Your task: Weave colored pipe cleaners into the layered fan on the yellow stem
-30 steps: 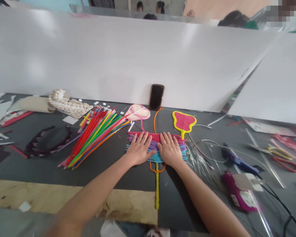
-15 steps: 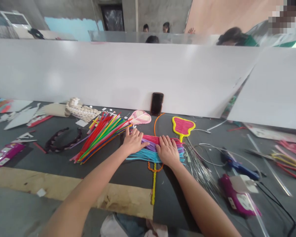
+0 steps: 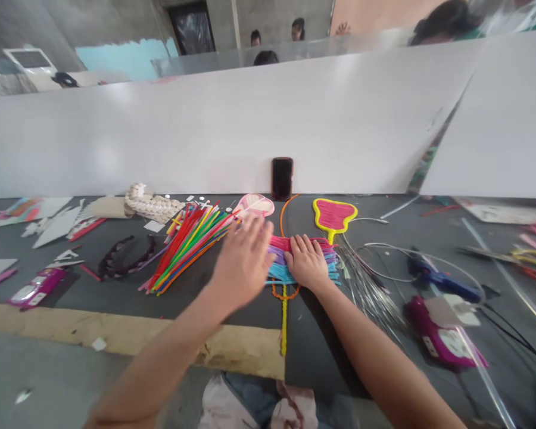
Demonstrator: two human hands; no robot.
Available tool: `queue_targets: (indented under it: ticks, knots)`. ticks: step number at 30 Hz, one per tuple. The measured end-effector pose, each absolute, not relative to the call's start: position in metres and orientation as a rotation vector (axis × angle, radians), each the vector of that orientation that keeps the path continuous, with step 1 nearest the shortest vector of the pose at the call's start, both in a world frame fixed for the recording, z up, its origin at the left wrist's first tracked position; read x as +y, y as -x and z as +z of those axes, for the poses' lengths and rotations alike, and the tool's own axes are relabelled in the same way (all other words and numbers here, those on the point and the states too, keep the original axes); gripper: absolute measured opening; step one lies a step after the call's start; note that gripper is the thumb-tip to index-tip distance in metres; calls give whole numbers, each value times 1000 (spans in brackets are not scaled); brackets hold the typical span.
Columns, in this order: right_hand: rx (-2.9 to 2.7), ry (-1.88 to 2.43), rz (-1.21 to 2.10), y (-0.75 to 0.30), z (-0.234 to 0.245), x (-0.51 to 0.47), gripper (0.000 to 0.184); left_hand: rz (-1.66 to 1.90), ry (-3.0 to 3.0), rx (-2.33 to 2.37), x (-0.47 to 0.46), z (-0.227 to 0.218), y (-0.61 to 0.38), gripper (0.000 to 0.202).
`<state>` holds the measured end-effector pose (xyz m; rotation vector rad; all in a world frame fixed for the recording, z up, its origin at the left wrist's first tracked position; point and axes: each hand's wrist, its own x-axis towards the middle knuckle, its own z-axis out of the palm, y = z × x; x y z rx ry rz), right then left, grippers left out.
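Both open, the right hand (image 3: 307, 262) lies flat with fingers spread on a woven panel of pink, purple and blue pipe cleaners (image 3: 326, 256), which sits on the dark work table (image 3: 250, 322), while the left hand (image 3: 243, 262), blurred, is just beside the panel's left edge. A loose bundle of multicoloured pipe cleaners (image 3: 187, 250) lies near the left hand, and a yellow-rimmed pink paddle shape (image 3: 333, 215) lies just beyond the panel.

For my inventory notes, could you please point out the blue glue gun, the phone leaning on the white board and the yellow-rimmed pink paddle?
Blue glue gun (image 3: 446, 285), head view, on its body.
Phone (image 3: 281, 179), head view, on its dark face.
Yellow-rimmed pink paddle (image 3: 333, 215), head view, on its pink centre.
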<state>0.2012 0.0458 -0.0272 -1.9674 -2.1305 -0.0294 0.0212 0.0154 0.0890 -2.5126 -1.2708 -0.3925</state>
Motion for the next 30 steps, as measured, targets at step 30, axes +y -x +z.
queue_targets:
  ticks: [30]
  knots:
    - [-2152,1920,-233,-205,-38,45,51,-209,2765,-1380,87,-11,-18,84]
